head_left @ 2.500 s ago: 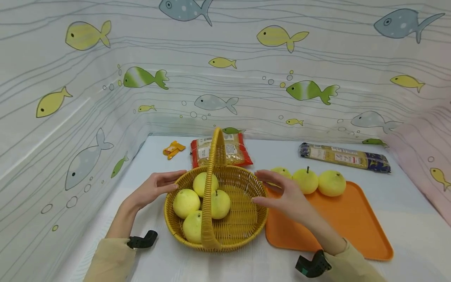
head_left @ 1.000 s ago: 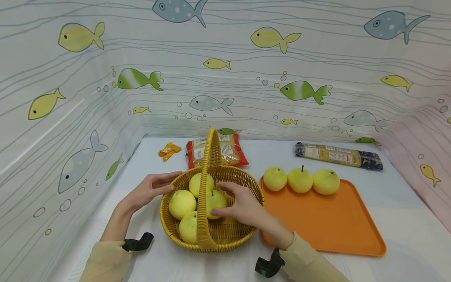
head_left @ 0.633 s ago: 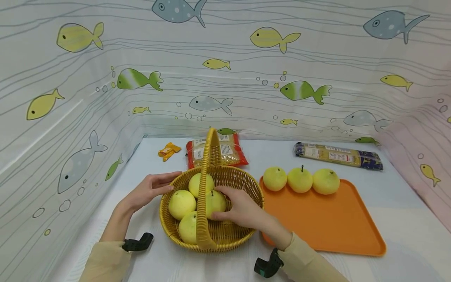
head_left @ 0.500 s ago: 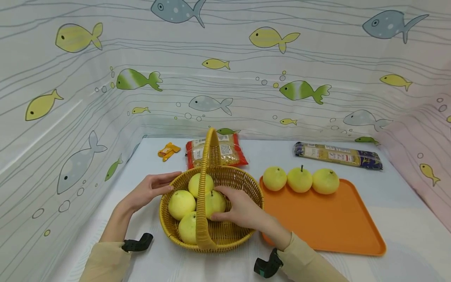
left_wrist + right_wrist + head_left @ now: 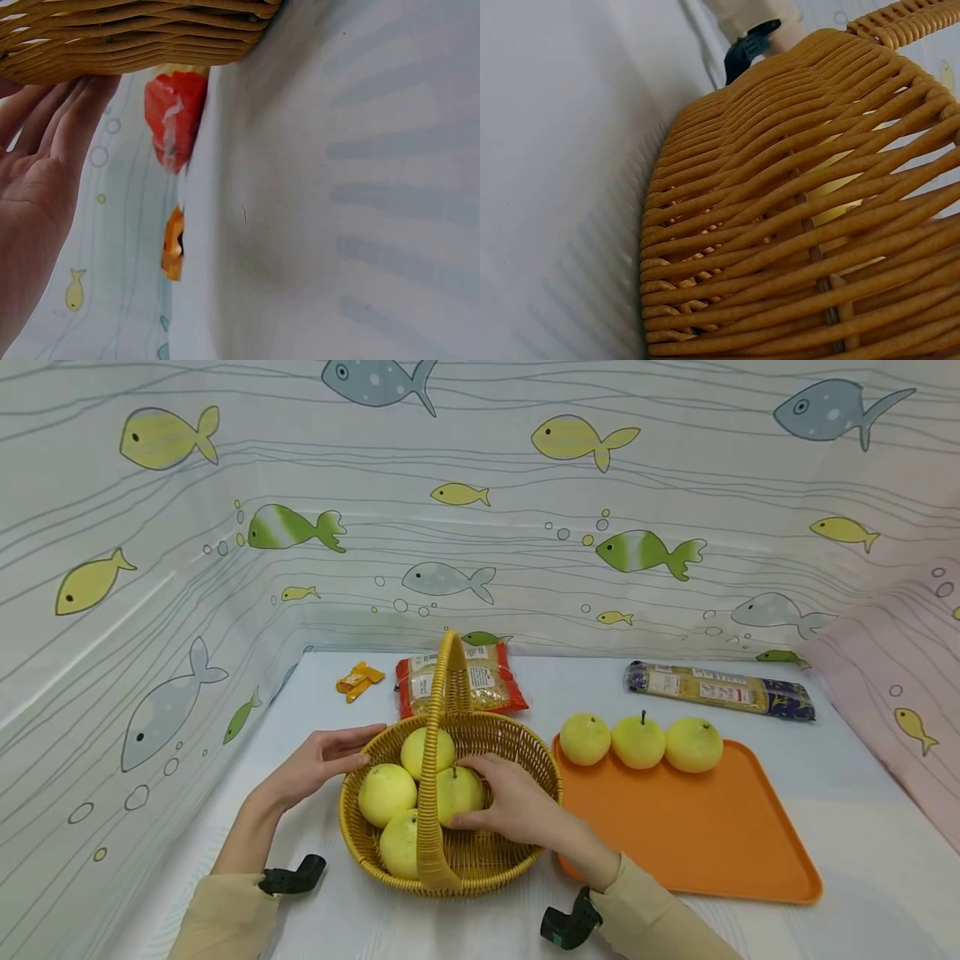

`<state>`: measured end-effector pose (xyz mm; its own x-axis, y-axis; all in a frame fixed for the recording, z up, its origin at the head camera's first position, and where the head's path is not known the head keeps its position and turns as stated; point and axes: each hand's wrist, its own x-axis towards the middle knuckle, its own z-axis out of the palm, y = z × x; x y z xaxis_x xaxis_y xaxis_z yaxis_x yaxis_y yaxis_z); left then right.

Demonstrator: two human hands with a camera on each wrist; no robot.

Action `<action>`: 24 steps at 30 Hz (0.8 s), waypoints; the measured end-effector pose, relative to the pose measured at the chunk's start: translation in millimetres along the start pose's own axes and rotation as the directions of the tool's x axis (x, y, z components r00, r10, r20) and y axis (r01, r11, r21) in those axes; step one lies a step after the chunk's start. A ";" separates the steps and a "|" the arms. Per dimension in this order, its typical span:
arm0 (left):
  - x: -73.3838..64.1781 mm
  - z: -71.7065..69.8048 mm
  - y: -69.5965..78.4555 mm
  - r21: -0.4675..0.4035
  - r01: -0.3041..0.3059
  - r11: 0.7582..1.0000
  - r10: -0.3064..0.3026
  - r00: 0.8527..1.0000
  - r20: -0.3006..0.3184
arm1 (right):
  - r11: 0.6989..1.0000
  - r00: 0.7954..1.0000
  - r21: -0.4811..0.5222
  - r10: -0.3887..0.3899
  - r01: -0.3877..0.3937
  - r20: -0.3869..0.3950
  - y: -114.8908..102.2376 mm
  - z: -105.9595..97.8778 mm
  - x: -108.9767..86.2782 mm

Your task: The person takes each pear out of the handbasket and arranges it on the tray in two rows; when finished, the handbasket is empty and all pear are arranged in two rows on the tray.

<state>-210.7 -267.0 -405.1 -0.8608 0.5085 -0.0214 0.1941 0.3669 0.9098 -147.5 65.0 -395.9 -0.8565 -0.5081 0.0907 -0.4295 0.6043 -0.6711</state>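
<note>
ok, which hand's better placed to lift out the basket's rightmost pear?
Right, probably: the right hand is inside the wicker basket, holding that pear; the left hand is outside, by the left rim.

From my head view, I have a white surface (image 5: pixel 315 927) running across the lower part of the frame. Left of centre on it, I see small orange wrapped packets (image 5: pixel 360 681) lying together. Just right of them, near the middle, is a clear plastic bag with red ends (image 5: pixel 487 685), showing white labels and yellowish contents; part of it is hidden from me. Toward the right lies a long packet with dark blue patterned ends (image 5: pixel 720 691), tilted so its right end sits lower; I can't read its labels. Behind everything I get a pale wall covering (image 5: pixel 510 452) with wavy lines, bubbles and yellow, green and grey-blue fish, turning pinkish at the right edge.
</note>
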 end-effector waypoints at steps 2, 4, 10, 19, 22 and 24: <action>0.0 0.0 0.0 0.000 -0.002 1.000 0.002 1.000 0.000 | 1.000 1.000 0.003 0.005 -0.005 0.002 0.0 -0.2 0.4; -0.2 -0.1 -0.2 0.002 -0.003 1.000 0.003 1.000 -0.001 | 1.000 1.000 0.002 0.007 -0.007 0.003 0.2 -0.3 0.9; -1.0 -0.2 -0.5 0.003 -0.008 1.000 0.008 1.000 -0.002 | 1.000 1.000 -0.008 0.001 -0.001 -0.001 0.9 -0.3 0.7; -1.2 0.0 0.5 0.006 -0.006 1.000 0.006 1.000 -0.002 | 1.000 1.000 0.008 0.022 -0.022 0.004 1.7 -0.3 -0.5; -1.1 -0.1 0.6 0.009 -0.005 1.000 0.005 1.000 -0.001 | 1.000 1.000 0.021 0.022 -0.022 0.004 1.9 -0.3 -0.6; -1.1 -0.2 0.5 0.012 -0.004 1.000 0.004 1.000 -0.001 | 0.999 1.000 0.030 0.021 -0.021 0.005 1.9 -0.3 -0.8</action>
<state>-209.7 -267.5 -404.5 -0.8608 0.5087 -0.0176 0.2025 0.3740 0.9050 -147.7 66.7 -397.1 -0.8641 -0.4980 0.0732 -0.4026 0.5964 -0.6944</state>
